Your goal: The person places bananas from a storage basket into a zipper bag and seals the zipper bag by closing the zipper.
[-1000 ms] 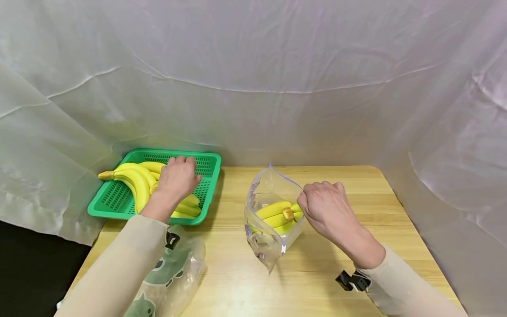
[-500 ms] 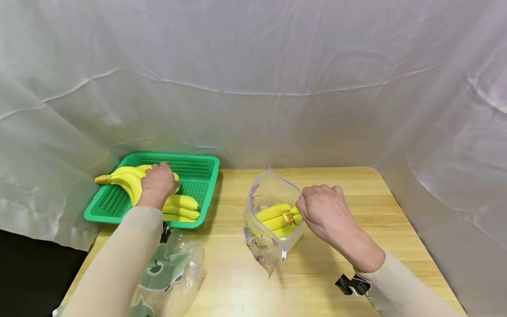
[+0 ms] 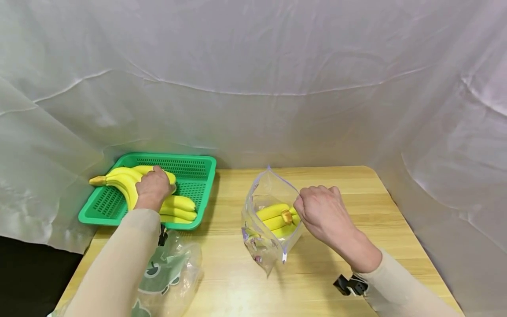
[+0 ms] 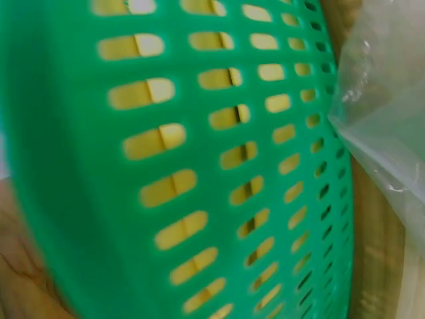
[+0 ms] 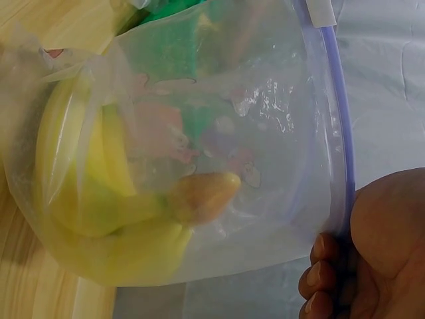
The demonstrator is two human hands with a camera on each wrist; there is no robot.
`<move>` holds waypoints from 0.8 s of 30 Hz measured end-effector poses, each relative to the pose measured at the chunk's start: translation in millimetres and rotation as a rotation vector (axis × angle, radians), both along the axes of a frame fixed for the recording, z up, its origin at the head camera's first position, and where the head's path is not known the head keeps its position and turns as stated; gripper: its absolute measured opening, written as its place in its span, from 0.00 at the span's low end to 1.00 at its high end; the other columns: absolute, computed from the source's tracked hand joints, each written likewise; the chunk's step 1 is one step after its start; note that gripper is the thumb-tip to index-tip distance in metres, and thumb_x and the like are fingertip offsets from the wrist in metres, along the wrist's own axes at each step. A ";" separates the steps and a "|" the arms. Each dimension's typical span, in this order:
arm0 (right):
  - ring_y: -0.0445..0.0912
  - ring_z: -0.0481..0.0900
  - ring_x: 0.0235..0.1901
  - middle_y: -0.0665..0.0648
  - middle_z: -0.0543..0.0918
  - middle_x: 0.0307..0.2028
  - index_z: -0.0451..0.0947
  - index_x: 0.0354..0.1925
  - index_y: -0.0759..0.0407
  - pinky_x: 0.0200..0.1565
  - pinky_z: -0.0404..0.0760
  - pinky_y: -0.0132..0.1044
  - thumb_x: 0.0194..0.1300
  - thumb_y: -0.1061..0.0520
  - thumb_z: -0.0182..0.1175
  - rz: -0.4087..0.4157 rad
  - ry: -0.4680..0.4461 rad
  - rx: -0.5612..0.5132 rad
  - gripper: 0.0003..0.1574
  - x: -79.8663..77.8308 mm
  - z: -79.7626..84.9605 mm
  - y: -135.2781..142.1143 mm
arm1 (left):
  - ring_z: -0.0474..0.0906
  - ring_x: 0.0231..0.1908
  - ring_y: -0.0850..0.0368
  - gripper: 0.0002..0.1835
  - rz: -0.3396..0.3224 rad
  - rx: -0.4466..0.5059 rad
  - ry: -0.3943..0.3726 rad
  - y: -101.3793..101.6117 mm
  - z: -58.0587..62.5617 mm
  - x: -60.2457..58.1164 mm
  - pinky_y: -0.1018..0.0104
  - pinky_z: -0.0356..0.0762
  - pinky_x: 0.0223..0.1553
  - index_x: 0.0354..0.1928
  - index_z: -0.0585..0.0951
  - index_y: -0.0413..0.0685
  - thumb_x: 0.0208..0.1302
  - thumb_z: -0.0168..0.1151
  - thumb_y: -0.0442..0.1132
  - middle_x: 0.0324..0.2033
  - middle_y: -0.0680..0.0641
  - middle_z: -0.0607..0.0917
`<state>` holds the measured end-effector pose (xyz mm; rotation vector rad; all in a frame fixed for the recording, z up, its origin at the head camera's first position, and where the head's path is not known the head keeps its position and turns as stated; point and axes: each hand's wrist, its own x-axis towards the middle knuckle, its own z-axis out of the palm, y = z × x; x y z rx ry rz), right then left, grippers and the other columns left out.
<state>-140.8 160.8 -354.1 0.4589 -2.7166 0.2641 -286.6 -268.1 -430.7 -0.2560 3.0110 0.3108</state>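
Head view shows the left hand (image 3: 152, 190) gripping a yellow banana bunch (image 3: 119, 181) in the green basket (image 3: 198, 176). The right hand (image 3: 322, 213) pinches the rim of a clear bag (image 3: 263, 246) holding bananas (image 3: 273, 216) on the counter (image 3: 336, 176).

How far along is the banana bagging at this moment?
Done: one banana bunch already sits inside the clear zip bag, whose mouth the right hand pinches open at the rim. In hand: the left hand grips a second banana bunch that is not yet out of the green basket. Left: moving that bunch to the bag and sealing it.
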 end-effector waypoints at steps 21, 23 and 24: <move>0.45 0.57 0.16 0.47 0.55 0.14 0.55 0.13 0.49 0.29 0.53 0.38 0.62 0.60 0.41 0.016 0.022 -0.005 0.21 -1.2 -2.0 -3.3 | 0.61 0.66 0.31 0.42 -0.393 0.441 -0.332 -25.8 71.8 24.9 0.37 0.67 0.59 0.74 0.51 0.36 0.69 0.57 0.51 0.69 0.27 0.59; 0.44 0.57 0.16 0.47 0.54 0.14 0.55 0.13 0.50 0.29 0.53 0.38 0.62 0.60 0.41 0.019 0.027 -0.009 0.21 -1.5 -2.6 -3.9 | 0.67 0.61 0.33 0.42 -0.377 0.388 -0.375 -30.3 75.4 26.2 0.41 0.72 0.53 0.73 0.49 0.34 0.69 0.56 0.49 0.66 0.27 0.62; 0.44 0.57 0.16 0.47 0.54 0.14 0.55 0.13 0.50 0.29 0.53 0.38 0.62 0.60 0.41 0.020 0.031 -0.009 0.21 -1.5 -2.9 -4.2 | 0.68 0.59 0.35 0.42 -0.369 0.355 -0.391 -30.7 76.5 26.5 0.44 0.73 0.51 0.73 0.49 0.33 0.68 0.56 0.48 0.65 0.26 0.63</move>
